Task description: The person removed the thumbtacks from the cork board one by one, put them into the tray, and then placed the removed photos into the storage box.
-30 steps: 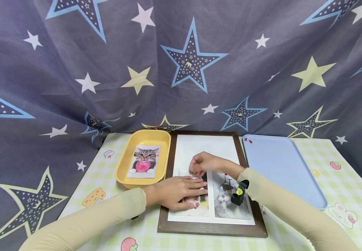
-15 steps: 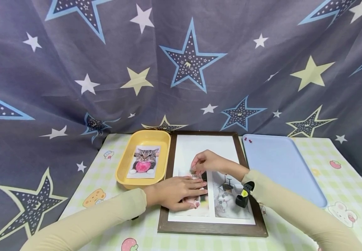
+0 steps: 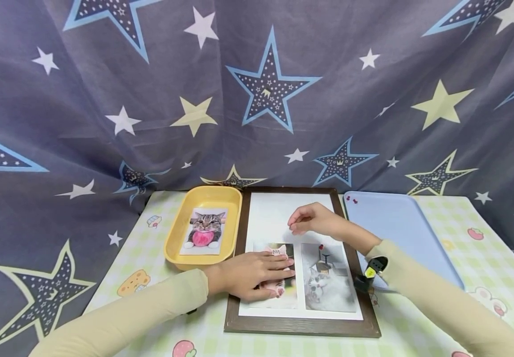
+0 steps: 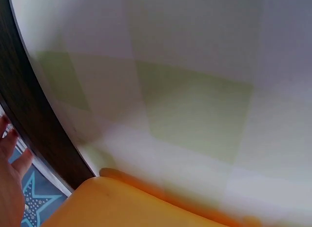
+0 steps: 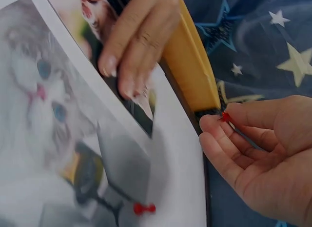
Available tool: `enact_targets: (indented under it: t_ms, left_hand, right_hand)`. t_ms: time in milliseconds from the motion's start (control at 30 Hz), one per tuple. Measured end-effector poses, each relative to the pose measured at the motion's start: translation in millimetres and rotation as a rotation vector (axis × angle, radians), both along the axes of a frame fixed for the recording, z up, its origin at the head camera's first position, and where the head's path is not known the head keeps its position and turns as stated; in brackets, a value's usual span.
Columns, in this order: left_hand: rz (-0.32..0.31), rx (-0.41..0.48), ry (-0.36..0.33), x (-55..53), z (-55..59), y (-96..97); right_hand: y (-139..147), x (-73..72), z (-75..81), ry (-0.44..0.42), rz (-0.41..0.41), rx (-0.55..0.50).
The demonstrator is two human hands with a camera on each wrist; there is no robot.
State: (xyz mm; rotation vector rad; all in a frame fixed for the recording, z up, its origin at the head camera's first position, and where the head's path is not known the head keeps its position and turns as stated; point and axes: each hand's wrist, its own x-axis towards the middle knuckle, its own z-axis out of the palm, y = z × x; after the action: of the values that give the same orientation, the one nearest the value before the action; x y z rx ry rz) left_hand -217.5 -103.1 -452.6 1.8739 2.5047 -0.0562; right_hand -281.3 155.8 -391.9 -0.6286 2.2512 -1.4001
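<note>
My left hand [image 3: 254, 272] lies flat with fingers spread on a kitten photo [image 3: 289, 299], covering much of it. The photo rests on a white board inside a dark brown frame [image 3: 301, 327]. Above the board, up and to the right of that photo, my right hand [image 3: 314, 218] pinches a red push pin [image 5: 225, 116] between thumb and index finger. To the right of the kitten photo lies a grey cat photo [image 3: 328, 295], with another red push pin [image 5: 145, 208] standing at its top edge.
A yellow tray [image 3: 170, 248] at the left holds a photo of a cat with a pink ball [image 3: 203, 235]. On the right is a blue tray [image 3: 410, 238], with small red push pins [image 3: 356, 201] in its far left corner. A starry curtain [image 3: 257, 148] hangs behind the table.
My right hand has moved up and to the right, away from the kitten photo's top edge, uncovering that edge and more of the grey cat photo. My left hand has stayed put.
</note>
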Motion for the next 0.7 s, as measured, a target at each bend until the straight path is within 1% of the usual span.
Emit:
enact_targets:
  t_ms: [233, 367, 533, 700]
  left_hand:
    - [0.006, 0.004, 0.002, 0.7, -1.8, -0.3]
    - [0.01, -0.001, 0.007, 0.7, -2.0, -0.7]
    - [0.012, -0.013, 0.008, 0.6, -0.9, -0.8]
    - [0.011, -0.02, 0.003, 0.1, 0.6, 0.0]
  right_hand:
    - [39, -6.8, 7.5, 0.053, -0.091, 0.004]
    - [64, -11.8, 11.7, 0.053, -0.151, -0.027]
    - [90, -17.0, 15.1, 0.032, -0.258, -0.101]
    - [111, -21.6, 14.5, 0.037, -0.37, -0.125]
